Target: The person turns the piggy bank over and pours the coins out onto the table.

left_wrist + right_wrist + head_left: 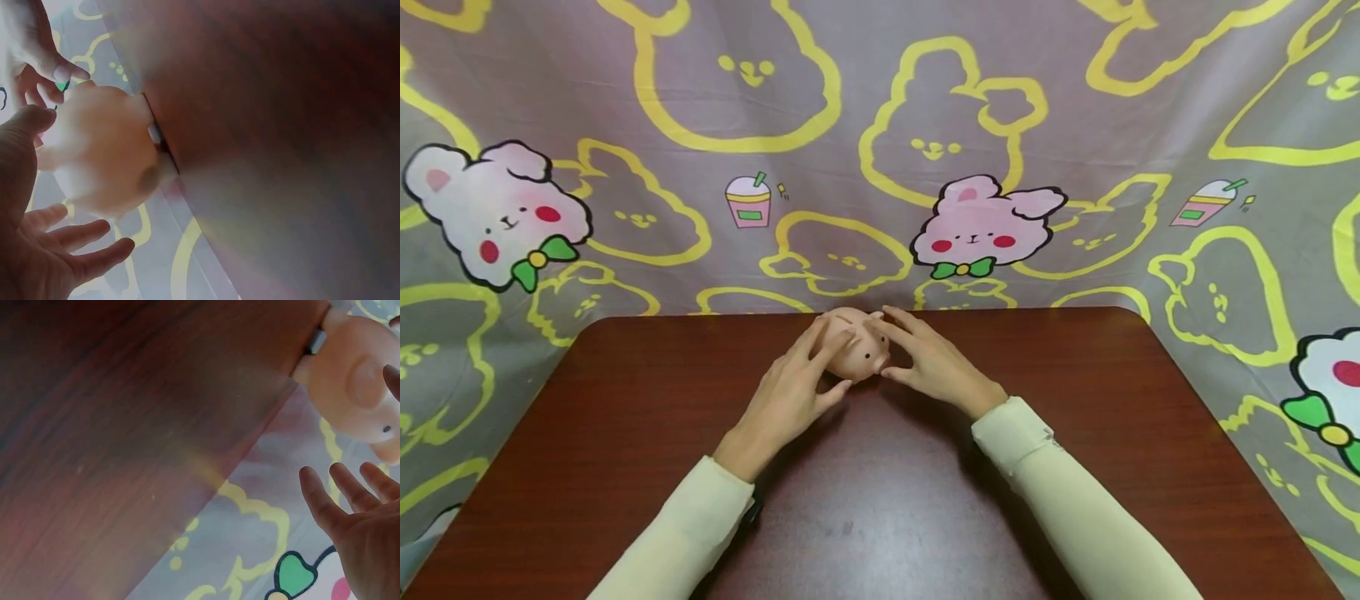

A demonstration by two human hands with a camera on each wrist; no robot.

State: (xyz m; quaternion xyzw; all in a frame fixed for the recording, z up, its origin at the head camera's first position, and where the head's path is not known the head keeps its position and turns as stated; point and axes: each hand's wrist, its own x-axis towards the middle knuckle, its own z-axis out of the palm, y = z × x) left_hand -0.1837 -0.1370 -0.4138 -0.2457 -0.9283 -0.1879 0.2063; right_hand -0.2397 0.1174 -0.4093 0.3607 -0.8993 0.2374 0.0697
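Note:
A pink piggy bank (859, 358) stands on its feet near the table's far edge, its coin slot on top and its snout toward the front right. Around its left side my left hand (786, 392) spreads its fingers, with fingertips overlapping the pig's back and the thumb low in front. On the other side is my right hand (943, 362), fingertips by an ear and thumb close to the snout. Both wrist views show loosely spread fingers, the left hand's (100, 259) below the round body and the right hand's (319, 490) beside the face.
A dark red-brown wooden table (880, 500) lies under both arms. Right behind its far edge hangs a grey curtain (850, 167) printed with yellow outlines and bunny faces. Beneath the pig, between its feet, a small grey piece (317, 342) shows.

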